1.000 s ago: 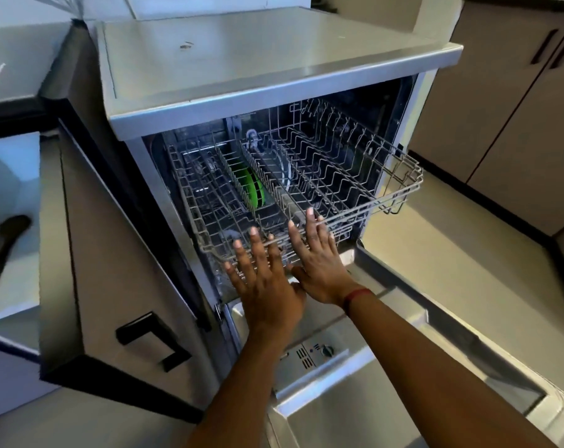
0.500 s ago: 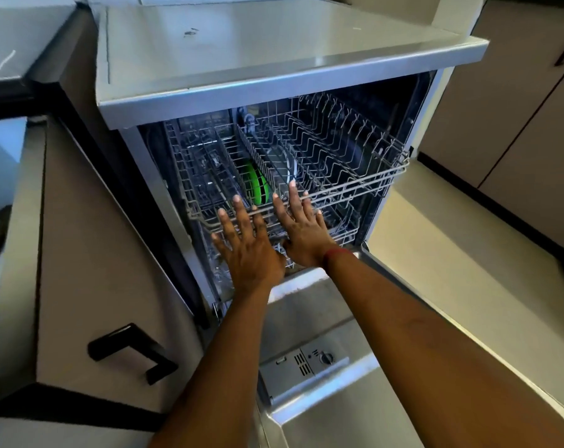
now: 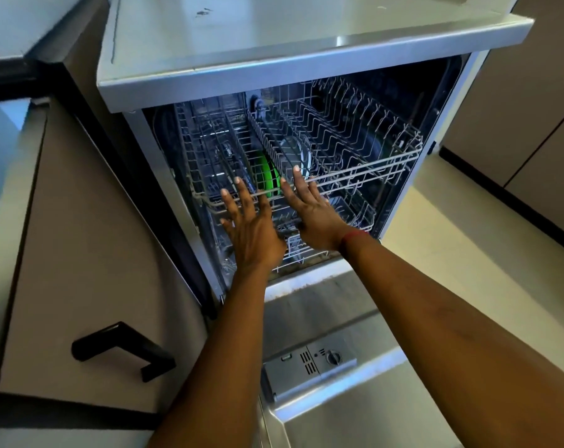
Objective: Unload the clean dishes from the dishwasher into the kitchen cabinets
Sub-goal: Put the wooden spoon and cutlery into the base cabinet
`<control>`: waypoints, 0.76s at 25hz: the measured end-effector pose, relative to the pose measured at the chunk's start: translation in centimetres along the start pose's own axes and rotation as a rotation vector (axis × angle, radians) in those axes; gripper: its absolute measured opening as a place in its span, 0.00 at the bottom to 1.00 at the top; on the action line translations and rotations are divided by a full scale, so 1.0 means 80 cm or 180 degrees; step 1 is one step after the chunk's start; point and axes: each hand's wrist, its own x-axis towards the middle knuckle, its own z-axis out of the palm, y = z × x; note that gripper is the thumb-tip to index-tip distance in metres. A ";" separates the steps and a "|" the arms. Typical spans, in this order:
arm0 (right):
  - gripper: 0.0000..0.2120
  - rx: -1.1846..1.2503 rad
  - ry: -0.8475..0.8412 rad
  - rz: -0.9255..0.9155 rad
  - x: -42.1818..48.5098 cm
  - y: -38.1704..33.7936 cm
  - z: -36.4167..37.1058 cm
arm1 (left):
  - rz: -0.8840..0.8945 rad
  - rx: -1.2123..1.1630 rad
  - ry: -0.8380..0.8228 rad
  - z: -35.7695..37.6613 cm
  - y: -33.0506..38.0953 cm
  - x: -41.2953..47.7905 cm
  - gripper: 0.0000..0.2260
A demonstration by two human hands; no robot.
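Since a second earlier, the dishwasher point(image 3: 306, 37) had taken its upper rack point(image 3: 355, 147) almost wholly back inside. The rack had stood well out over the door then, and both my arms had reached further forward with it. The dishwasher door point(image 3: 338, 415) lay folded down flat beneath my forearms. To the left of the machine a beige cabinet door point(image 3: 80, 253) with a black handle point(image 3: 122, 350) hung open. Below the upper rack the lower rack point(image 3: 355, 215) sat inside the tub. My left hand point(image 3: 251, 231) and right hand point(image 3: 316, 215) were side by side, fingers straight and spread. Both were laid flat against the front rail of the upper rack, gripping nothing. Of the dishes, a green plate point(image 3: 267, 176) stood on edge behind that rail, just beyond my fingertips. A pale plate point(image 3: 301, 153) stood just to its right. I could not tell which rack held them. The detergent dispenser point(image 3: 309, 367) showed on the door's inner face, and a red band point(image 3: 355, 236) circled my right wrist.
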 end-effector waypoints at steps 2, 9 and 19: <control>0.45 0.0006 0.0042 -0.0104 -0.013 0.003 0.007 | 0.0095 -0.0146 0.0200 0.010 0.002 -0.014 0.44; 0.45 -0.0082 -0.0400 0.0470 -0.082 0.051 0.089 | 0.0021 -0.0423 -0.0794 0.092 0.020 -0.079 0.41; 0.44 -0.0529 -0.0953 0.0840 -0.067 0.083 0.166 | -0.0825 -0.0703 -0.1831 0.156 -0.034 -0.064 0.39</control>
